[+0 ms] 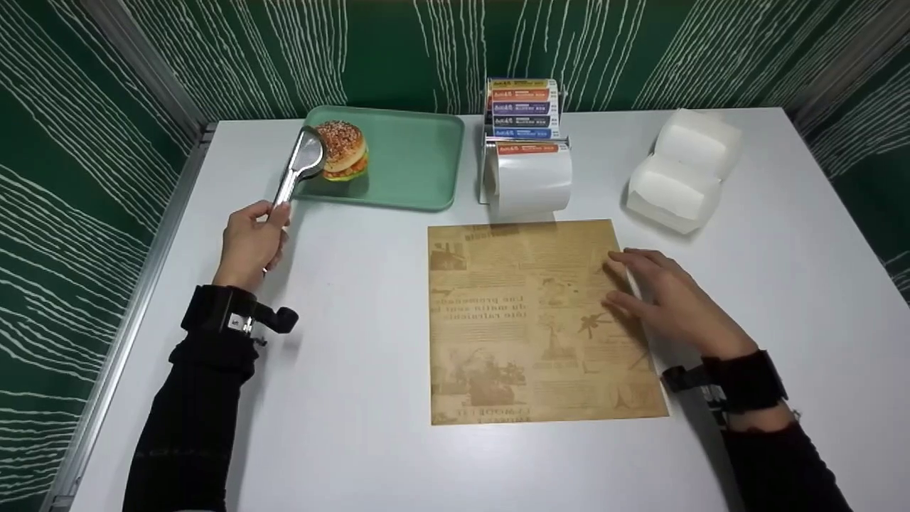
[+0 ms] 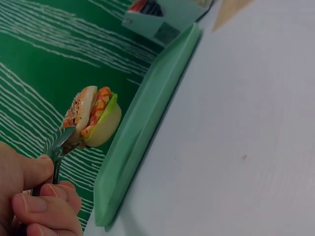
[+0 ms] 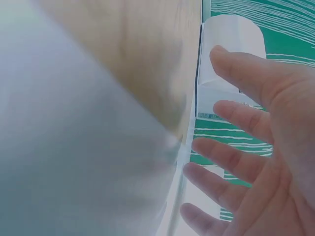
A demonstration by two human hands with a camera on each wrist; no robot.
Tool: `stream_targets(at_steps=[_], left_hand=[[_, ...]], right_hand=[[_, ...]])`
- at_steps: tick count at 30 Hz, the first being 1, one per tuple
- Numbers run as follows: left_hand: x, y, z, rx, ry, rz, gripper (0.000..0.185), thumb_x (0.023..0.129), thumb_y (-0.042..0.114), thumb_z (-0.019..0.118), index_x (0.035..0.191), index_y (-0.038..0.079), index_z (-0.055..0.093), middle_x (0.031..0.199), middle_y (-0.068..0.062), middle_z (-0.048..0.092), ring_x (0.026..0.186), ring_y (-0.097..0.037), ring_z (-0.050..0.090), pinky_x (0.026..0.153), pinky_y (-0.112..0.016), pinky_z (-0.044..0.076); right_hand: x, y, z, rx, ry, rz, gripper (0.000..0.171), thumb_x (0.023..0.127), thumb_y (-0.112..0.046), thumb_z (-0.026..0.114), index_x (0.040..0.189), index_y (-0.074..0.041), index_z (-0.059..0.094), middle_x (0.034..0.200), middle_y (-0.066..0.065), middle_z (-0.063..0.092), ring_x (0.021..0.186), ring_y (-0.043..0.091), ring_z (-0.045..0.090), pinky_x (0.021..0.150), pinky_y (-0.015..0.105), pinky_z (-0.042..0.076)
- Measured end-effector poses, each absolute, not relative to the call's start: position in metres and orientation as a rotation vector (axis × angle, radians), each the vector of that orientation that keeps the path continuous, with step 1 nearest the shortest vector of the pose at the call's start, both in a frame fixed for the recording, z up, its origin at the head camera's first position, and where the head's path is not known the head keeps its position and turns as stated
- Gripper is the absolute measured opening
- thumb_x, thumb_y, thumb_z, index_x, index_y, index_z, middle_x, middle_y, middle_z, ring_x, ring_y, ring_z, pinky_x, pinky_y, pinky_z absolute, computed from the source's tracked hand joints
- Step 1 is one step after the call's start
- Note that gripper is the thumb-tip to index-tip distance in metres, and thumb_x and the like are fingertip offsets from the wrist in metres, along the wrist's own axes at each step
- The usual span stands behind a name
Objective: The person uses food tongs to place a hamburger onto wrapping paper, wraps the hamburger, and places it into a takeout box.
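My left hand (image 1: pixel 249 243) grips metal food tongs (image 1: pixel 286 186) by their handle. Caught in the tongs' end is a hamburger (image 1: pixel 344 146) with a sesame bun, filling and lettuce. In the left wrist view the hamburger (image 2: pixel 93 117) stands off the green tray (image 2: pixel 147 123), over its left part in the head view. A square of brown printed wrapping paper (image 1: pixel 490 341) lies flat in the middle of the table. My right hand (image 1: pixel 667 299) hovers at the paper's right edge, fingers spread and nothing held, as the right wrist view shows too.
Behind the paper stands a label dispenser (image 1: pixel 533 178) with several coloured label rolls. An unfolded white paper box (image 1: pixel 682 171) sits at the back right of the white table (image 1: pixel 341 355). A green wall with white lines closes the back.
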State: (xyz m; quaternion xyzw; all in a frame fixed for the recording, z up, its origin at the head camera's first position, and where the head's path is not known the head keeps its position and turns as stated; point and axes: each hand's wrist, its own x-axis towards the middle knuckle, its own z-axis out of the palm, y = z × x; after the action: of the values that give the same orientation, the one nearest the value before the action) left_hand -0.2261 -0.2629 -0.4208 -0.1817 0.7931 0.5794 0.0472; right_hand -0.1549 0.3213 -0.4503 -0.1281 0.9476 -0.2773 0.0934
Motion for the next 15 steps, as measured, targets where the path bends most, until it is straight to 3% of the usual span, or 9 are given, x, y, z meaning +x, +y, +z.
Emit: stream_targets(at_steps=[15], left_hand=[[-0.201, -0.223, -0.405, -0.237, 2.448, 1.712, 0.035, 0.11, 0.042, 0.061, 0.097, 0.01, 0.061, 0.058, 0.009, 0.051, 0.038, -0.003, 0.038, 0.038, -0.02, 0.032]], right_hand=[[-0.156, 0.336, -0.454, -0.323, 2.82, -0.831, 0.076, 0.103, -0.047, 0.072, 0.163, -0.01, 0.043, 0.167, 0.027, 0.038, 0.153, 0.053, 0.034, 0.118, 0.077, 0.031]])
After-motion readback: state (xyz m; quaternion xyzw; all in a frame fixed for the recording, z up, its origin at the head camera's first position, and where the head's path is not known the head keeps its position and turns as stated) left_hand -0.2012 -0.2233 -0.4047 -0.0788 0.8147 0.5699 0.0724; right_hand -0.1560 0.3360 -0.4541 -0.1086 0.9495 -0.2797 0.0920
